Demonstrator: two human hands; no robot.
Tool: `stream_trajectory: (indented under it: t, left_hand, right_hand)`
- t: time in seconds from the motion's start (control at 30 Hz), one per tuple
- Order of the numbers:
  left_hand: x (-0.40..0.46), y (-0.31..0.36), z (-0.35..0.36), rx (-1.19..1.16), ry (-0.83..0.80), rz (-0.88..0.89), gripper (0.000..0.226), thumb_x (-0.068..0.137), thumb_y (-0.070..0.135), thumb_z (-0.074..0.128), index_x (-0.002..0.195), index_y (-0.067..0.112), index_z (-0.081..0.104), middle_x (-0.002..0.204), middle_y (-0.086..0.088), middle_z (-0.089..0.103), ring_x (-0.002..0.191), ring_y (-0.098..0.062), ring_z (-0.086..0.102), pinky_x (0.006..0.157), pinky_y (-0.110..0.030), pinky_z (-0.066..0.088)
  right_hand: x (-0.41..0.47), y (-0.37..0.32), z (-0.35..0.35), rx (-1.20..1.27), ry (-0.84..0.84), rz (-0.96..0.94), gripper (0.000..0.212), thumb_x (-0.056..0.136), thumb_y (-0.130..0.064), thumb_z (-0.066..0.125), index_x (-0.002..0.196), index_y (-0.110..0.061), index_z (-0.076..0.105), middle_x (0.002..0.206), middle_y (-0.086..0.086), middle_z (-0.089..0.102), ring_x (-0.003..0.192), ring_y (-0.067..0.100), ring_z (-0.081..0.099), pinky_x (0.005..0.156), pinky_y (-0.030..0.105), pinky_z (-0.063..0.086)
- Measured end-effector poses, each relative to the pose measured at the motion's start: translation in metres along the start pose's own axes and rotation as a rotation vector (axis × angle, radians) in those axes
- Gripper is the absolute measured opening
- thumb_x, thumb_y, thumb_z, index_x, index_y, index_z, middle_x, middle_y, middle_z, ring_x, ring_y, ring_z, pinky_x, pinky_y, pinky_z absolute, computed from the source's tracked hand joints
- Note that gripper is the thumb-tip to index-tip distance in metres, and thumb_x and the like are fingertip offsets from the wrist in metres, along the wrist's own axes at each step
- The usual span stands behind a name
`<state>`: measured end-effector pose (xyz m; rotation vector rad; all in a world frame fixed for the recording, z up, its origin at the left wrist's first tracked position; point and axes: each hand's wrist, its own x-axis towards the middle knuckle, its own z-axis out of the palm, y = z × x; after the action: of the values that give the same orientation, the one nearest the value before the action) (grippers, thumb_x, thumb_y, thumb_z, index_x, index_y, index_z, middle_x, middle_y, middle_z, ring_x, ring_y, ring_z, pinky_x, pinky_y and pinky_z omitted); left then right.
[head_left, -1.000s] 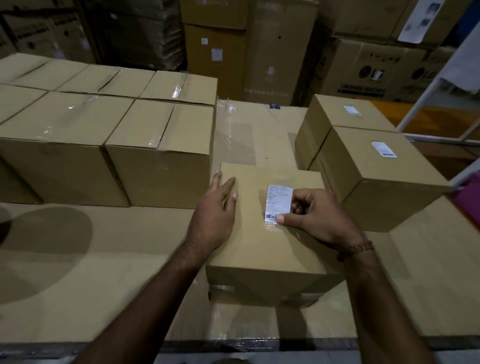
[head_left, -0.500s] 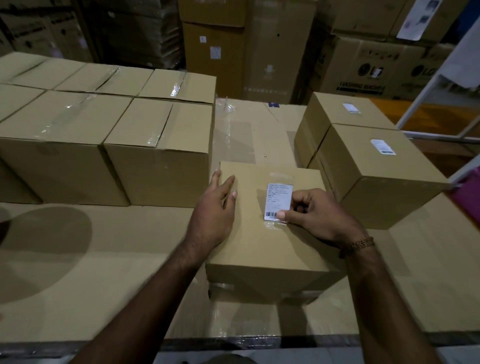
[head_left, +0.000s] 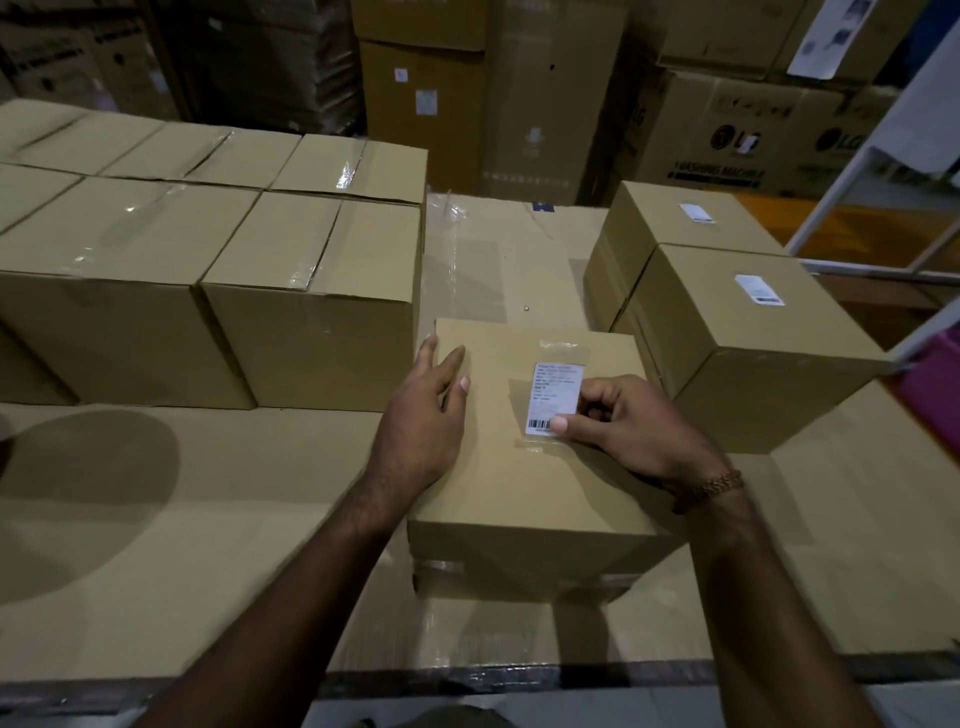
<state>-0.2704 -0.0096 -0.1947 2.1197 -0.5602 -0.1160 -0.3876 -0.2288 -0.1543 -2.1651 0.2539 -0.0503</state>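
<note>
A small cardboard box (head_left: 524, 483) sits in front of me on a large flat carton. A white barcode label (head_left: 551, 396) lies on its top under clear tape. My left hand (head_left: 423, 415) rests flat on the left part of the box top, fingers straight. My right hand (head_left: 618, 428) has its fingers curled at the label's right edge. Its thumb tip presses the label's lower right corner, so the hand pinches the label there.
Taped cardboard boxes (head_left: 306, 306) stand in rows on the left, close to the small box. Two labelled boxes (head_left: 748, 343) stand to the right. Large appliance cartons (head_left: 727, 135) are stacked behind. A white frame (head_left: 852, 192) rises at far right.
</note>
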Motion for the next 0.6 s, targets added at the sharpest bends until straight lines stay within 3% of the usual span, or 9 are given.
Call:
stream_trajectory:
  t: [0.17, 0.3, 0.6]
  left_hand:
    - [0.0, 0.0001, -0.0005, 0.007, 0.002, 0.001, 0.048, 0.11, 0.031, 0.048, 0.158, 0.028, 0.044, 0.172, 0.014, 0.014, 0.154, -0.011, 0.03, 0.112, -0.02, 0.024]
    - [-0.0011, 0.0017, -0.0009, 0.0, 0.004, -0.005, 0.048, 0.11, 0.031, 0.048, 0.158, 0.029, 0.043, 0.172, 0.015, 0.014, 0.153, -0.011, 0.03, 0.112, -0.02, 0.023]
    - [-0.0003, -0.0002, -0.0002, -0.006, 0.003, 0.002, 0.048, 0.11, 0.03, 0.049, 0.157, 0.028, 0.044, 0.172, 0.014, 0.015, 0.153, -0.012, 0.031, 0.113, -0.021, 0.026]
  right_hand:
    - [-0.002, -0.0032, 0.0002, 0.041, -0.028, 0.027, 0.021, 0.094, -0.027, 0.079, 0.115, -0.027, 0.081, 0.112, -0.014, 0.079, 0.112, 0.017, 0.073, 0.105, 0.05, 0.055]
    - [-0.002, -0.0017, -0.0017, 0.051, -0.029, 0.021, 0.019, 0.095, -0.029, 0.078, 0.113, -0.03, 0.082, 0.112, -0.009, 0.08, 0.116, 0.027, 0.071, 0.106, 0.054, 0.053]
    - [-0.0042, -0.0057, -0.0012, 0.088, -0.035, 0.028, 0.022, 0.096, -0.024, 0.076, 0.118, -0.023, 0.08, 0.114, -0.014, 0.079, 0.112, 0.011, 0.074, 0.107, 0.048, 0.054]
